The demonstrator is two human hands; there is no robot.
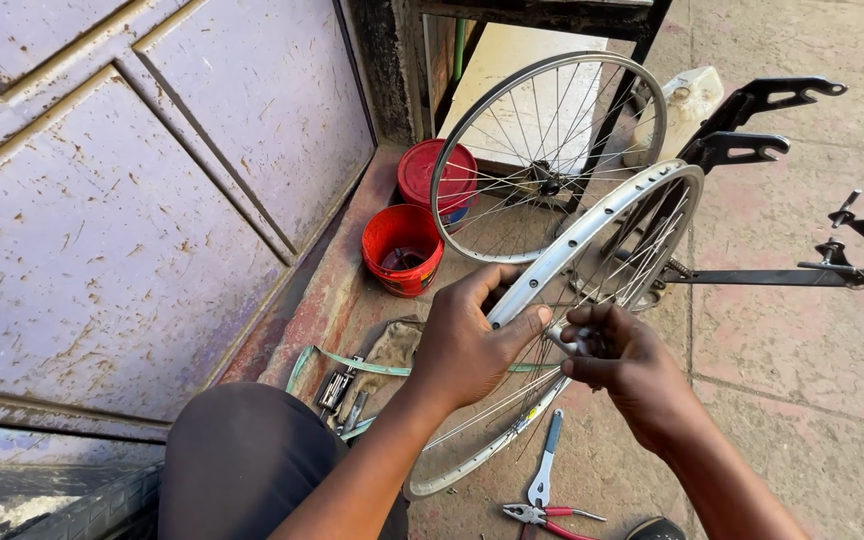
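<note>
This is an open-air bicycle repair spot, set on a paved pavement against a worn, rust-flecked purple metal door (102, 200) on the left. A bare spoked wheel rim (592, 250) sits in a black truing stand (772, 275), and a second wheel (542, 150) leans against a dark frame farther off. Two red plastic buckets (404, 248) stand by the door's foot. Near on the ground lie red-handled pliers (547, 517), a small spanner (544, 470), bits of strap and a rag. Everything rests on the floor.

The paved floor (802, 350) carries two red buckets (403, 248), red-handled pliers (544, 516), a spanner (545, 472) and a second wheel (548, 155).
</note>
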